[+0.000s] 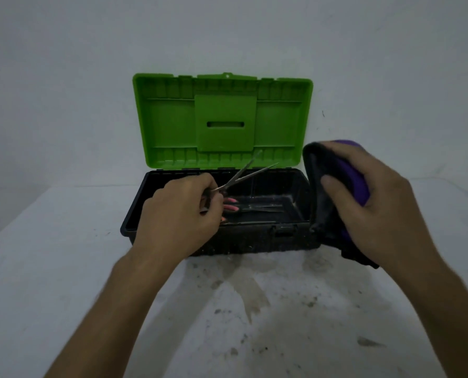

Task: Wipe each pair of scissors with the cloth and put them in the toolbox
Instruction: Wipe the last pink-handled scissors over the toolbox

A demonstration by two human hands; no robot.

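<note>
1. The left hand hangs over the left half of the open toolbox, back of the hand up, wrist bent slightly down, forearm running in from the seven o'clock corner.
2. Its fingers are curled around the handles of a pair of scissors; the blades are spread in a narrow V and point toward one o'clock, above the box and crossing the lower edge of the green lid.
3. The right hand is raised just beside the right end of the box, at about three o'clock from it, forearm coming in from five o'clock.
4. It grips a dark and purple cloth, thumb pressed across the front, fingers wrapped behind; the cloth hangs down past the box's right corner.
5. A second pair of scissors with pink handles lies flat on the floor of the box, blades toward three o'clock.
6. The box sits on a pale, stained table, lid standing upright against the wall at twelve o'clock.
</note>
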